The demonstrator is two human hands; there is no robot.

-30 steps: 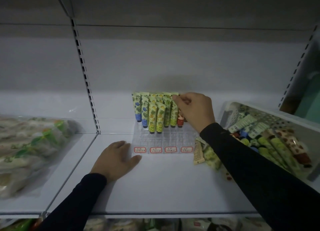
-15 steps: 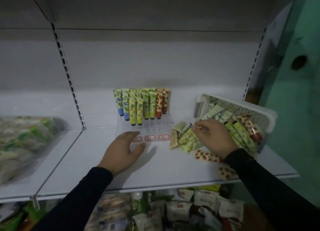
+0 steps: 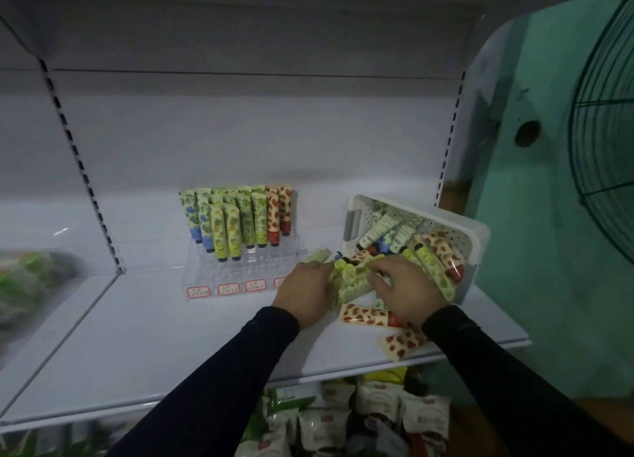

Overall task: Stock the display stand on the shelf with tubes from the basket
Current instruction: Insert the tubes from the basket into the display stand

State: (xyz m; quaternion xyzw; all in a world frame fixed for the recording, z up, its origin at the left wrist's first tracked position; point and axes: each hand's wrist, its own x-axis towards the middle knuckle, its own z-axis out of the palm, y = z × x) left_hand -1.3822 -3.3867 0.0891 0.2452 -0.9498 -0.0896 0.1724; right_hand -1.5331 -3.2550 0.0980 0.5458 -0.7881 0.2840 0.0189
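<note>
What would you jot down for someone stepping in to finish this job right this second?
Left hand: grip curled on the pile of green tubes lying loose on the shelf.
Right hand: also on that pile; what it grips is hidden.
Display stand: twelve tubes stand in its back rows; the front rows are empty.
Basket: tipped on its side beside the stand, many tubes inside.
Two strawberry tubes lie near the shelf edge.
Left: stand the loose and basket tubes in the empty slots.

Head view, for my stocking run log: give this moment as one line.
left hand: on green tubes | right hand: on same pile | basket: tipped, tubes spilling | display stand: partly stocked
</note>
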